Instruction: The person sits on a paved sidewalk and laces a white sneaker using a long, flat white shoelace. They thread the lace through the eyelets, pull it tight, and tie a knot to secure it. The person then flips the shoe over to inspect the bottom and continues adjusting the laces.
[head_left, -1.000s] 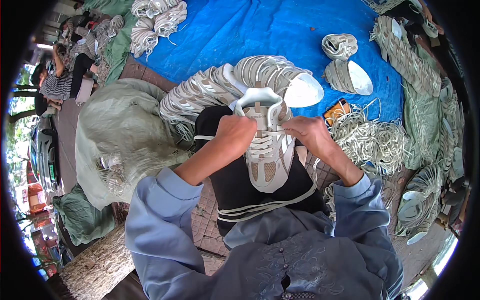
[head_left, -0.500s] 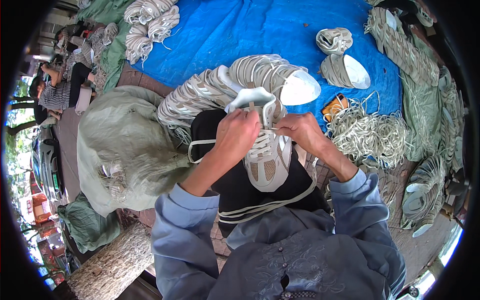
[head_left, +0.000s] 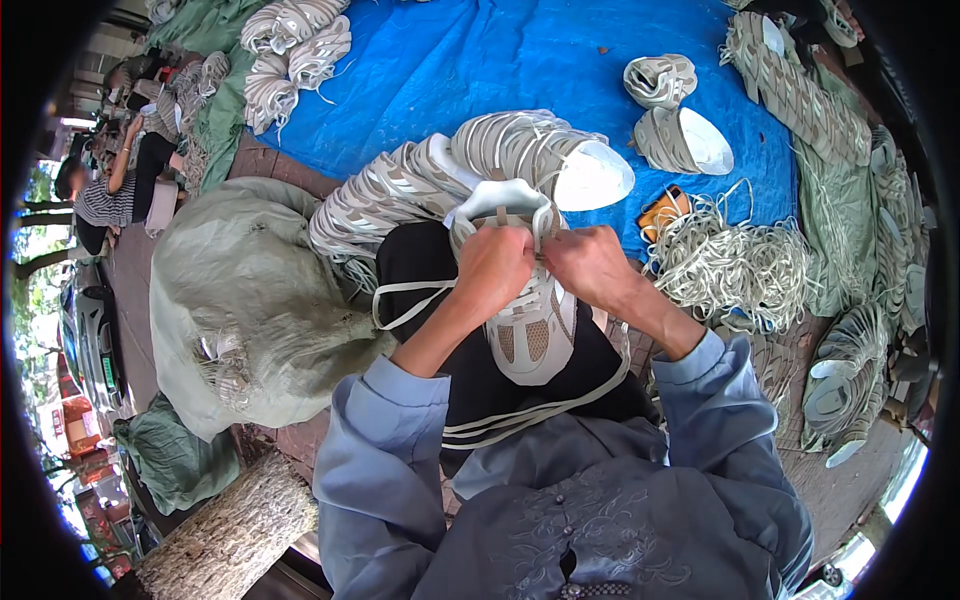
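Note:
A beige and white sneaker (head_left: 532, 352) rests on my lap, toe toward me, its upper partly covered by my hands. My left hand (head_left: 495, 264) is closed over the left side of the lacing, gripping the flat cream shoelace (head_left: 410, 292), which loops out to the left. Opposite it, my right hand (head_left: 592, 266) pinches the lace at the right eyelet row; the fingertips of both hands nearly meet over the tongue. More lace lies in strands across my dark-trousered lap. Exactly which eyelet the lace passes through is hidden.
Beyond the sneaker curves a long stack of nested shoe uppers (head_left: 400, 190). On the blue tarp (head_left: 420, 65) lie smaller stacks (head_left: 682, 141) and a heap of laces (head_left: 735, 265) beside an orange object (head_left: 664, 212). A pale sack (head_left: 255, 290) bulges at left; another person (head_left: 110, 190) sits farther off.
My hands have drawn closer together over the lacing. The left moved right, and the right shifted slightly left. At far left, the other person has raised an arm.

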